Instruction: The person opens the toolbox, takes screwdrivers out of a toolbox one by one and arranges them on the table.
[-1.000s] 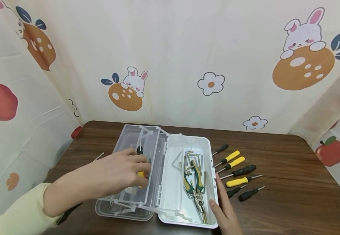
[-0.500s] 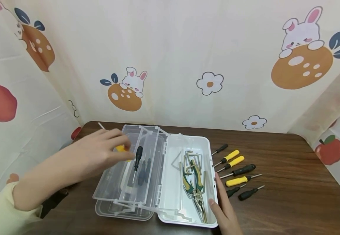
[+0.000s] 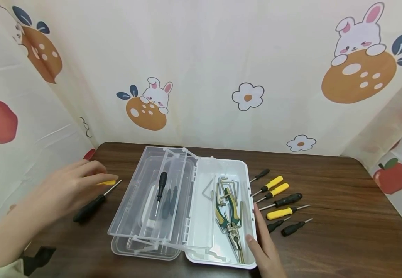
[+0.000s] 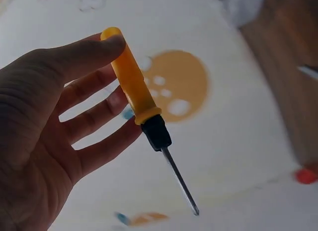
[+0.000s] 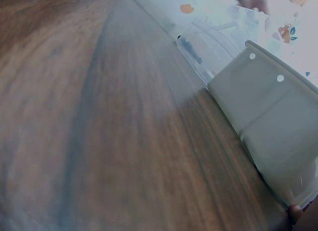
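My left hand (image 3: 62,189) is at the left part of the table. It pinches a yellow-handled screwdriver (image 4: 136,87) between thumb and fingertips, its metal shaft sticking out free. On the table beside it lies a black-handled screwdriver (image 3: 90,208). At the right side of an open white toolbox (image 3: 201,227), my right hand (image 3: 265,247) grips the wall, thumb at the rim and fingers along the outside. Pliers (image 3: 233,229) and several hex keys (image 3: 235,189) lie inside the box. Another black screwdriver (image 3: 161,185) rests in the clear tray (image 3: 126,224) on the lid side.
To the right of the toolbox, several yellow and black screwdrivers (image 3: 281,213) lie on the wooden table (image 3: 353,216). More dark handles show blurred through the clear tray. A printed curtain (image 3: 201,77) hangs behind the table.
My left hand has lifted the yellow screwdriver out of the clear tray and carried it left over the table, uncovering the black screwdriver in the tray. My right hand stays on the toolbox.
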Action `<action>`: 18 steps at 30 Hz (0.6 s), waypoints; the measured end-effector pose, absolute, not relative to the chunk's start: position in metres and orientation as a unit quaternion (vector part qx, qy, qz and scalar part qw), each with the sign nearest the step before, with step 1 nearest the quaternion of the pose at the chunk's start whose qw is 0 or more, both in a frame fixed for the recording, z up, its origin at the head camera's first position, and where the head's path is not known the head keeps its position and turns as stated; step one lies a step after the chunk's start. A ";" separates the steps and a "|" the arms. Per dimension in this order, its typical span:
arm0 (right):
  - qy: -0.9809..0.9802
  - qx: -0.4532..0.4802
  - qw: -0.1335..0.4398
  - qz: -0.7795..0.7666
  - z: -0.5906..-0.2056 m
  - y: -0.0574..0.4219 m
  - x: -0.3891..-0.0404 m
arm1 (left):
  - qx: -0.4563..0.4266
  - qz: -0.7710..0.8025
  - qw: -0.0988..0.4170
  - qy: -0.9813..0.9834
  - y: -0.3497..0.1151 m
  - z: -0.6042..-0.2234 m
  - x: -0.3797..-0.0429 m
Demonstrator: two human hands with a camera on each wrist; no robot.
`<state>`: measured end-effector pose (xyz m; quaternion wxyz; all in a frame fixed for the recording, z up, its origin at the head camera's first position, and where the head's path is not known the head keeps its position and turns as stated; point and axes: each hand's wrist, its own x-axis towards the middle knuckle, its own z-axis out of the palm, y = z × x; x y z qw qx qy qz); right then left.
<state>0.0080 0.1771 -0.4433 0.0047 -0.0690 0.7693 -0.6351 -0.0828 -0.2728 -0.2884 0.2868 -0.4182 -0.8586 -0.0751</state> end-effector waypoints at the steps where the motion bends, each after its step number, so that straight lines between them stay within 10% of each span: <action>1: 0.770 -0.069 0.005 -0.635 -0.443 0.177 0.008 | -0.412 -0.078 0.287 -0.861 -0.279 -0.296 -0.084; 18: 0.774 -0.071 -0.001 -0.630 -0.442 0.177 0.009 | -0.312 -0.078 0.139 -0.937 -0.307 -0.393 -0.075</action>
